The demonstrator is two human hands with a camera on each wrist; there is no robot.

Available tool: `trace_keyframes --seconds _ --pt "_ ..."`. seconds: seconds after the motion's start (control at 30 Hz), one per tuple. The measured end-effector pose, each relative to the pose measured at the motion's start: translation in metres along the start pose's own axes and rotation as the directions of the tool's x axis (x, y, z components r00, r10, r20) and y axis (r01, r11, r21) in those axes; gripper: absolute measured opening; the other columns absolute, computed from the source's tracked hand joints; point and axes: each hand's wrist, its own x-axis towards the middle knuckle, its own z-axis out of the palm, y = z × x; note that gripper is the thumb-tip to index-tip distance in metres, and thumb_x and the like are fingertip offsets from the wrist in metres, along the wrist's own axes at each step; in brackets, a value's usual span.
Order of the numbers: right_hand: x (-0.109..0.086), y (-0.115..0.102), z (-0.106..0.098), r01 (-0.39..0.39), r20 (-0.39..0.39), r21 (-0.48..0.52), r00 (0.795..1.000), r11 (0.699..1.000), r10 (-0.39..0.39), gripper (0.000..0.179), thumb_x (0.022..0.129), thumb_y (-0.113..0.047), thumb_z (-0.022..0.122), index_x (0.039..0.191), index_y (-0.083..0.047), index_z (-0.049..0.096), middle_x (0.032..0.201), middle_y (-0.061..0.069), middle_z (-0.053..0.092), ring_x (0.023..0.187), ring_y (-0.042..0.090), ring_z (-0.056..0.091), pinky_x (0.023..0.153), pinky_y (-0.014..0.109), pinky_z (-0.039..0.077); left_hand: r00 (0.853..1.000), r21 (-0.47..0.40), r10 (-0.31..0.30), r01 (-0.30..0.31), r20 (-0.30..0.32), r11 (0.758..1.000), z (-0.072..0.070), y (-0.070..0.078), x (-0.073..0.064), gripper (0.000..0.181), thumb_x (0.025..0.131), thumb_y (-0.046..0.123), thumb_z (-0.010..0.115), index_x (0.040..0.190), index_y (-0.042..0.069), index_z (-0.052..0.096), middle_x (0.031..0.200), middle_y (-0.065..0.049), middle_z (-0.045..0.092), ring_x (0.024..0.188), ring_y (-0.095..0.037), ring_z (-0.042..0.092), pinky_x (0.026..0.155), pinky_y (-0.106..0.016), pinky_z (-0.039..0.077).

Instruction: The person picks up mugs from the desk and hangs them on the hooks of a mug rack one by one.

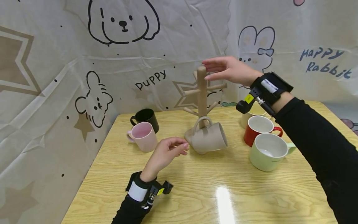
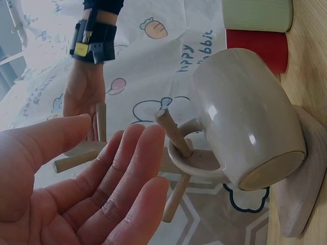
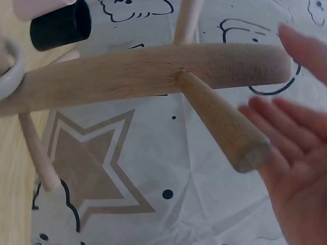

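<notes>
A wooden mug tree (image 1: 202, 96) stands on the table. A greige mug (image 1: 211, 140) hangs low on it, tilted on its side, its handle looped over a lower peg (image 2: 173, 131), as the left wrist view shows. My left hand (image 1: 164, 154) hovers left of this mug, fingers loosely bent and holding nothing. At the top of the post is my right hand (image 1: 236, 71), its thumb and extended fingers spread around the tip. In the right wrist view a gap shows between that palm (image 3: 301, 178) and an upper peg (image 3: 225, 122).
Left of the tree stand a pink mug (image 1: 144, 138) and a black mug (image 1: 149, 119). At the right are a light green mug (image 1: 264, 155), a red mug (image 1: 250, 133) and a pale yellow mug (image 1: 246, 118). A printed curtain (image 1: 134, 71) hangs behind the wooden table (image 1: 190, 193).
</notes>
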Motion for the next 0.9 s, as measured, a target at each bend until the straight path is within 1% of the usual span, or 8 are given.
trace_keyframes --seconds 0.07,0.13,0.27,0.4,0.53,0.63,0.73,0.9 --pt "0.007 0.001 0.001 0.002 0.030 0.022 1.000 1.000 -0.003 0.059 0.089 -0.021 0.061 0.141 -0.011 0.035 0.144 0.009 0.040 0.130 0.021 0.041 0.107 0.039 0.033 1.000 -0.002 -0.001 0.001 0.001 1.000 0.000 0.000 0.000 0.026 0.092 0.024 0.055 0.105 0.004 0.064 0.098 -0.013 0.067 0.083 -0.018 0.068 0.077 -0.033 0.052" --pt "0.013 0.004 0.002 0.015 0.050 0.064 0.999 0.998 -0.019 0.054 0.088 -0.018 0.062 0.138 -0.011 0.041 0.137 0.007 0.049 0.124 0.019 0.048 0.104 0.037 0.037 1.000 -0.003 0.000 0.000 0.001 1.000 -0.001 -0.001 -0.001 0.026 0.092 0.024 0.055 0.105 0.003 0.064 0.098 -0.013 0.067 0.083 -0.018 0.068 0.078 -0.034 0.053" --pt "0.022 0.012 0.005 0.053 0.082 0.183 0.994 0.982 -0.069 0.046 0.087 -0.010 0.063 0.130 -0.004 0.050 0.119 -0.001 0.063 0.109 0.013 0.059 0.095 0.028 0.045 1.000 -0.005 0.005 -0.005 0.001 1.000 -0.001 -0.001 -0.001 0.026 0.092 0.024 0.055 0.105 0.002 0.064 0.097 -0.014 0.067 0.083 -0.018 0.067 0.078 -0.034 0.053" --pt "0.025 0.019 0.006 0.067 0.129 0.245 0.986 0.967 -0.101 0.046 0.088 -0.010 0.060 0.132 -0.003 0.048 0.119 -0.008 0.063 0.114 0.009 0.055 0.096 0.023 0.043 1.000 -0.012 0.001 -0.001 0.006 1.000 -0.001 0.000 -0.001 0.026 0.092 0.024 0.056 0.106 0.003 0.064 0.096 -0.013 0.068 0.084 -0.017 0.067 0.078 -0.034 0.053" --pt "0.026 0.023 0.009 0.084 0.175 0.289 0.975 0.954 -0.139 0.047 0.091 -0.011 0.056 0.135 -0.003 0.043 0.122 -0.006 0.061 0.120 0.013 0.051 0.100 0.024 0.041 1.000 -0.016 -0.001 0.001 0.010 1.000 -0.001 -0.001 -0.001 0.025 0.092 0.024 0.056 0.105 0.004 0.064 0.096 -0.013 0.068 0.084 -0.017 0.067 0.079 -0.035 0.053" --pt "0.027 0.025 0.012 0.115 0.175 0.316 0.968 0.942 -0.177 0.039 0.092 -0.009 0.054 0.130 -0.003 0.048 0.117 -0.004 0.063 0.116 0.012 0.054 0.097 0.023 0.043 1.000 -0.006 0.012 -0.012 0.016 1.000 -0.001 -0.002 0.000 0.025 0.092 0.023 0.056 0.105 0.003 0.064 0.096 -0.013 0.068 0.083 -0.017 0.067 0.076 -0.033 0.053" --pt "0.027 0.026 0.014 0.145 0.146 0.332 0.968 0.932 -0.202 0.034 0.091 -0.006 0.055 0.125 -0.004 0.053 0.111 -0.003 0.065 0.109 0.010 0.057 0.094 0.022 0.045 0.999 0.002 0.029 -0.029 0.021 1.000 -0.001 -0.002 0.001 0.024 0.092 0.022 0.056 0.104 0.003 0.064 0.096 -0.014 0.068 0.082 -0.018 0.068 0.072 -0.029 0.051" --pt "0.026 0.027 0.015 0.165 0.102 0.309 0.973 0.937 -0.205 0.035 0.088 -0.002 0.057 0.123 0.001 0.054 0.107 -0.003 0.067 0.103 0.008 0.061 0.090 0.020 0.047 0.999 0.002 0.033 -0.033 0.025 0.999 0.000 -0.002 0.001 0.024 0.092 0.022 0.056 0.104 0.003 0.065 0.096 -0.014 0.068 0.082 -0.019 0.068 0.071 -0.027 0.050"
